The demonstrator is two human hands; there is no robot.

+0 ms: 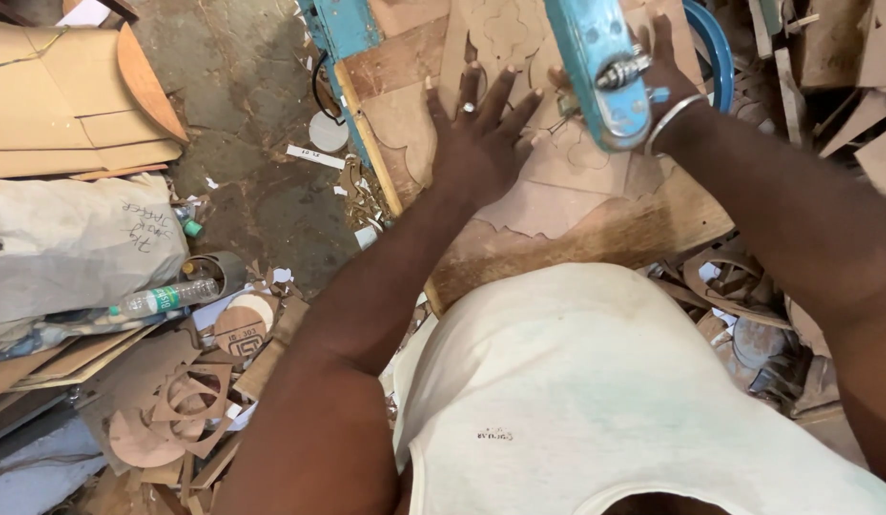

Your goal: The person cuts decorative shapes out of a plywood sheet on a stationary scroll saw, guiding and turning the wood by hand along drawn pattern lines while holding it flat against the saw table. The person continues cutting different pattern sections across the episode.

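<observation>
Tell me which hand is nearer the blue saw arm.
Right. The right hand lies partly under the blue saw arm, flat on the thin wooden board; the left hand lies spread on the board, off to its left.

Down on your left, a clear plastic bottle [162,299] with a green label lies on its side against a grey-white sack [76,248] with handwriting on it. Above the sack you have a stack of flat brown boards [66,105]. Near your left leg, cut-out wooden offcuts [181,405] with curved holes lie piled on the concrete floor [238,86], beside a round wooden disc [243,324]
</observation>
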